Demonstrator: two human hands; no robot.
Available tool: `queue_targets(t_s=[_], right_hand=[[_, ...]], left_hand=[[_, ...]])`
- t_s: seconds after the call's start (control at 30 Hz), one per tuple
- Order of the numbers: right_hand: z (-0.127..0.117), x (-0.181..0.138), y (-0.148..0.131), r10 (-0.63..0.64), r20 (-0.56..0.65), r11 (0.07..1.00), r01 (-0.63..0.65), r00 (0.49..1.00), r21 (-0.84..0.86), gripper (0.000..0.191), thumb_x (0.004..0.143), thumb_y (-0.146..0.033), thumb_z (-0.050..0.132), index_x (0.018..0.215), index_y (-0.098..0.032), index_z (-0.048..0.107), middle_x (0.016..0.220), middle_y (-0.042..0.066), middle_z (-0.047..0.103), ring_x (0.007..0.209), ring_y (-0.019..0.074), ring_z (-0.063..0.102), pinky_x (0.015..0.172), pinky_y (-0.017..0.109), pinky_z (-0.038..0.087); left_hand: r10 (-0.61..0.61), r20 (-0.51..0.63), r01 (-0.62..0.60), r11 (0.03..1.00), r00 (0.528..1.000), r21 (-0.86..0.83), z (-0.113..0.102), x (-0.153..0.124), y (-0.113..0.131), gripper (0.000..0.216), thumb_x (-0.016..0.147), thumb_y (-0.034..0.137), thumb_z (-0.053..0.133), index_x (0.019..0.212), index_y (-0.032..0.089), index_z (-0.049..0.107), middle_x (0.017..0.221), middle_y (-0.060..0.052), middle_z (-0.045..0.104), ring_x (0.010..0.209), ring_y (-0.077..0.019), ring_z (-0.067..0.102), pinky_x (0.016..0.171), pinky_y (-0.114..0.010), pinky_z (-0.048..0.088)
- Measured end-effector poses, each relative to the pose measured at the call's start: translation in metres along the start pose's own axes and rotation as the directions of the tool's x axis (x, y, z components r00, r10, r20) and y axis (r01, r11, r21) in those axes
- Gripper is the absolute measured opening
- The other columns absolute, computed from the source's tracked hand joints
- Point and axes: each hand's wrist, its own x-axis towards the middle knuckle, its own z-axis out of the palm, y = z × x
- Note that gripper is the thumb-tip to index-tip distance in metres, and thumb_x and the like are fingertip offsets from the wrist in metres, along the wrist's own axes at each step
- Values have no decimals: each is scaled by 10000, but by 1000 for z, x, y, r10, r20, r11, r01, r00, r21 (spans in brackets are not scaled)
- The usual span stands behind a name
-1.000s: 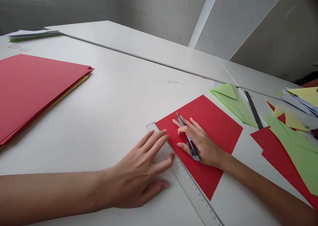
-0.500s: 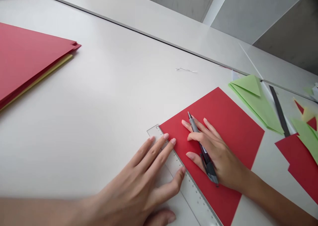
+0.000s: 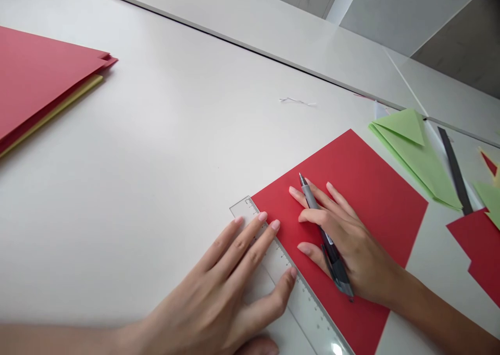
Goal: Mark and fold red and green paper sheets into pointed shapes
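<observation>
A red sheet of paper [image 3: 363, 188] lies on the white table [image 3: 175, 152]. A clear plastic ruler [image 3: 308, 313] runs along the sheet's left edge. My left hand [image 3: 234, 282] lies flat on the ruler with fingers stretched out, the fingertips at the paper's edge. My right hand [image 3: 344, 240] rests on the red sheet, fingers spread over the paper, with a grey and black pen [image 3: 324, 238] held between the fingers, its tip pointing away from me.
A stack of red and yellow sheets [image 3: 39, 89] lies at the far left. Folded green paper [image 3: 414, 152] and a dark strip [image 3: 455, 170] sit at the right, with red and green offcuts [image 3: 478, 240] beyond. A small white scrap [image 3: 297, 102] lies mid-table.
The view has tilted down and closer. My left hand has slid forward along the ruler to the red sheet's edge. My right hand keeps the pen on the paper.
</observation>
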Motion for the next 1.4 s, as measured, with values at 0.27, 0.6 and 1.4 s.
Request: queue_targets(t_s=[0.27,0.6,1.4], right_hand=[[1,0,1,-10,2,1000,10,1000,-5,201,969,-310,510,1134,-212,452,1523,97,392,1473,251,198,1184,567,179],[1,0,-1,1,6,1000,-1,1000,1,193,968,-302,506,1128,-205,458,1519,104,397,1476,264,180,1177,576,196],[-1,0,-2,12,9,1000,-12,1000,22,202,966,-302,508,1136,-205,456,1518,118,395,1475,267,180,1172,596,202]], left_hand=[[112,-103,-105,992,988,66,13,-3,-11,478,936,503,444,1350,271,500,1457,-137,459,1421,-334,295,1080,-497,401],[124,-111,-113,988,986,106,12,-4,-8,475,941,475,440,1358,255,500,1450,-148,465,1404,-341,329,1092,-503,377],[109,-94,-98,989,990,108,11,-3,-10,706,868,532,563,1460,188,390,1496,-116,414,1423,-337,291,1136,-484,333]])
